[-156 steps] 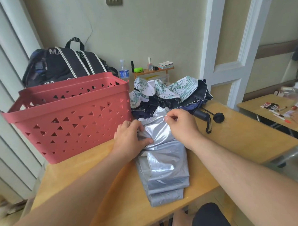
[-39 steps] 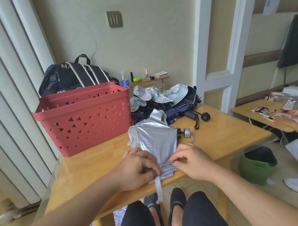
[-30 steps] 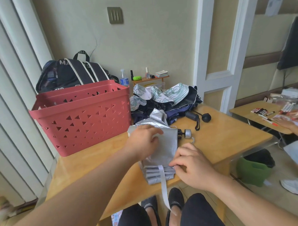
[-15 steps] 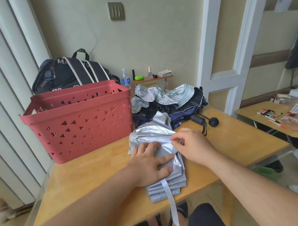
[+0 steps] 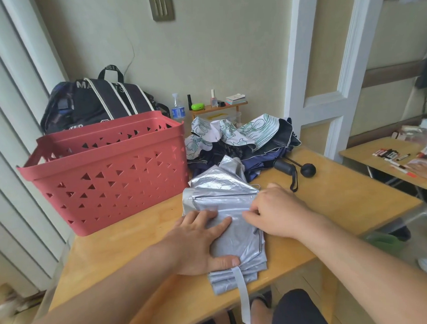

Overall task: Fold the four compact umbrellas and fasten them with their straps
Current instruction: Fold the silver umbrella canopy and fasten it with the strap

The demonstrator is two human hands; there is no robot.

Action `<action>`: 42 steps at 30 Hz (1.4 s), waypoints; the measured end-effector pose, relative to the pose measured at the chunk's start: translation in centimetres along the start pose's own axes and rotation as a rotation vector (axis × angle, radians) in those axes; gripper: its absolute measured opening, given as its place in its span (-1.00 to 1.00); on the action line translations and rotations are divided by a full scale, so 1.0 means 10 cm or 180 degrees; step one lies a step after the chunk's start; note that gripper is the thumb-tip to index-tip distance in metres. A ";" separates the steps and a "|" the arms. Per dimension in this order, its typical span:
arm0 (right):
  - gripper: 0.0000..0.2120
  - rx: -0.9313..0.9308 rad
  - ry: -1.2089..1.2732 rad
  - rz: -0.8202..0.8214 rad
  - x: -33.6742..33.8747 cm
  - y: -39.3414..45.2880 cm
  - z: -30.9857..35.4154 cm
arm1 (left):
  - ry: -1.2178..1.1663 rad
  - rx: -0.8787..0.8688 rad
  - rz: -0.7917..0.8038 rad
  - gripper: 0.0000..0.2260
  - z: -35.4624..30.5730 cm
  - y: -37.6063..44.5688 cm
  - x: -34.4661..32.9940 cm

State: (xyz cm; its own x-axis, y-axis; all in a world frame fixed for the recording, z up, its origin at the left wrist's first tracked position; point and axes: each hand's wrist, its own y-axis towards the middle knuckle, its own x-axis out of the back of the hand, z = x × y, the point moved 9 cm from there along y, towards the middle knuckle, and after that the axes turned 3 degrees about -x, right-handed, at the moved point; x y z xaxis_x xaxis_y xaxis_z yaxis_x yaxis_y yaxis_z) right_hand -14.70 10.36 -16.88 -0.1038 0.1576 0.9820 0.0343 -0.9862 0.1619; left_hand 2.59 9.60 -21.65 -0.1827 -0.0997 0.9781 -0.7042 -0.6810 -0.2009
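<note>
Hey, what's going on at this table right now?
A person is folding a silver umbrella on the table. The left hand presses flat on its pleats while the right hand pinches the fabric beside it. Its strap hangs loose over the table edge, not yet fastened. More unfolded umbrellas lie heaped behind, next to a red basket.

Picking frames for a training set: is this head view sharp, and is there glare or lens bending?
Head view: hands and the silver umbrella are sharp, soft sheen on its fabric, no blown glare; door frame and blinds lean from wide-angle bending; bottom left corner smeared.
</note>
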 end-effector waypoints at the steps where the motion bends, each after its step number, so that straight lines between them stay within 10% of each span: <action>1: -0.63 0.0080 -0.0026 -0.0142 0.03 0.03 0.07 | 0.0006 -0.0004 0.0017 -0.07 0.00 0.00 -0.01; 10: -0.49 0.0242 0.0849 -0.0027 -0.29 -0.22 -0.03 | -0.0578 -0.0049 0.0139 -0.26 0.06 0.03 0.29; 15: -0.48 0.0304 0.1010 -0.0119 -0.34 -0.28 -0.02 | -0.0912 0.0549 -0.1594 -0.78 0.61 0.49 1.05; 21: -0.48 0.0294 0.1108 -0.0137 -0.35 -0.28 -0.05 | -0.0831 0.0822 -0.0965 -0.32 0.66 1.03 0.97; 34: -0.50 0.0348 0.1080 -0.0068 -0.32 -0.29 0.01 | -0.0101 0.0260 -0.3763 -0.78 0.34 0.19 2.10; 42: -0.53 0.0320 0.1127 -0.0118 -0.32 -0.30 -0.01 | -0.2065 0.0140 -0.3052 -0.71 0.48 0.23 1.83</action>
State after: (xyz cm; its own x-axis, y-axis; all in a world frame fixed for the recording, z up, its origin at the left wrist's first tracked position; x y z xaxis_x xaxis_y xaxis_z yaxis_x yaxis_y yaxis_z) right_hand -14.55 12.86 -20.49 -0.4437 0.1487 0.8837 0.1195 -0.9675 0.2228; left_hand 0.92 2.78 -3.99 0.8086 0.1265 0.5746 -0.3363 -0.7019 0.6279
